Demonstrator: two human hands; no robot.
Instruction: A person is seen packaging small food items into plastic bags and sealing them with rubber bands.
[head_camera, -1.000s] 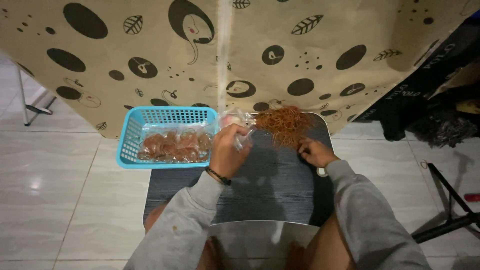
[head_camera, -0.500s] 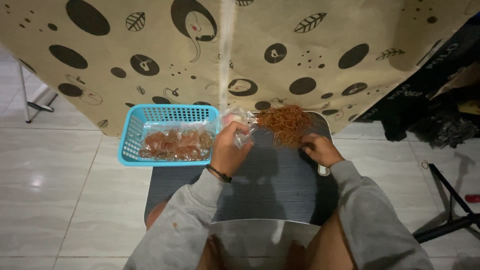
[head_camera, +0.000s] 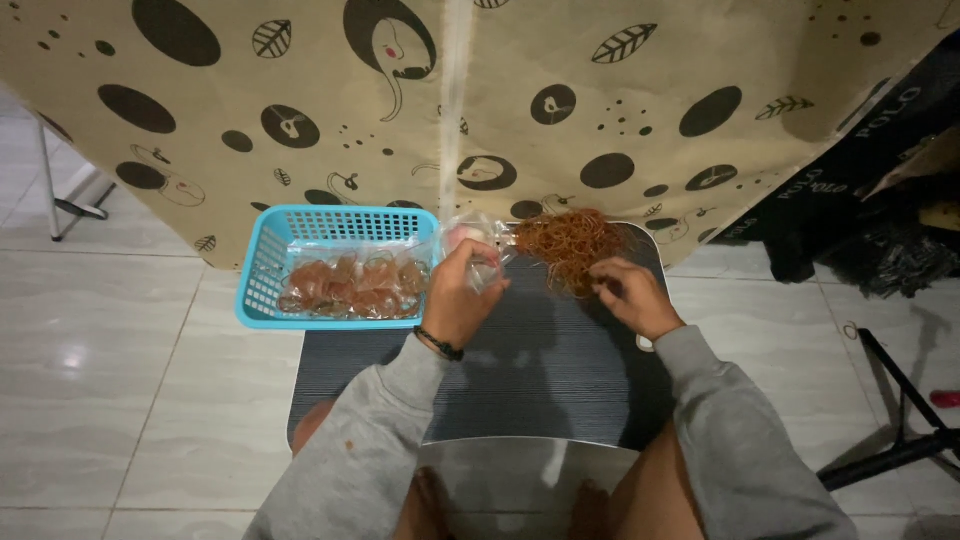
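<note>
Left hand (head_camera: 455, 300): I see it clamped on a small clear plastic bag (head_camera: 478, 245), held over the bench (head_camera: 540, 370) just beside the basket.
Right hand (head_camera: 630, 295): fingers pinching into the rubber band pile (head_camera: 572, 245).
Blue basket (head_camera: 270, 270): filled brownish packets (head_camera: 350, 285), left of bench.
Change: both hands barely shifted; the camera view has shifted slightly.

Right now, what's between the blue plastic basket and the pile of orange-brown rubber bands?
In the head view, the left hand holding a small clear plastic bag sits between the blue plastic basket and the pile of orange-brown rubber bands.
</note>
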